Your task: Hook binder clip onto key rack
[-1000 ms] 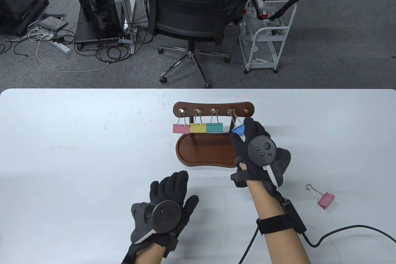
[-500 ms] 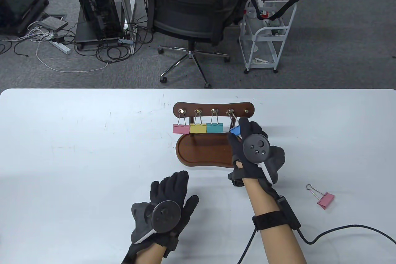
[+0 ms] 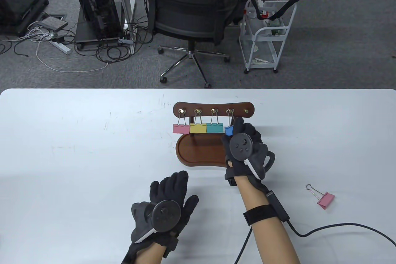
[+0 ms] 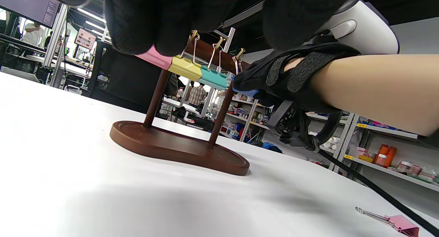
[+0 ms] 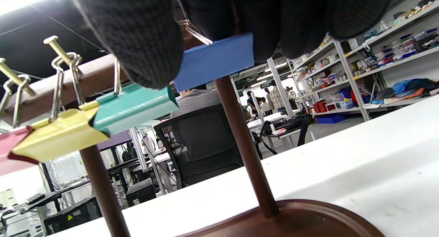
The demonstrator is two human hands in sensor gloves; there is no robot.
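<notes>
A brown wooden key rack [image 3: 250,110] with a row of brass hooks stands on an oval base [image 3: 198,152] mid-table. A pink [image 3: 180,128], a yellow [image 3: 197,128] and a teal clip [image 3: 214,127] hang from its left three hooks. My right hand [image 3: 239,140] pinches a blue binder clip [image 3: 228,130] whose wire loop sits on the fourth hook [image 3: 230,111]; in the right wrist view the blue clip [image 5: 214,60] is between my fingertips [image 5: 144,45]. The fifth hook [image 3: 246,111] is bare. My left hand [image 3: 168,202] rests flat on the table, holding nothing.
A loose pink binder clip [image 3: 324,199] lies on the table at the right, also low in the left wrist view [image 4: 401,225]. A black cable [image 3: 334,227] runs from my right wrist across the table. An office chair [image 3: 188,4] and a white cart [image 3: 266,28] stand beyond the far edge.
My right hand has shifted left with the blue clip, so the clip now hangs nearly straight below the fourth hook instead of slanting right. The left hand has not moved.
</notes>
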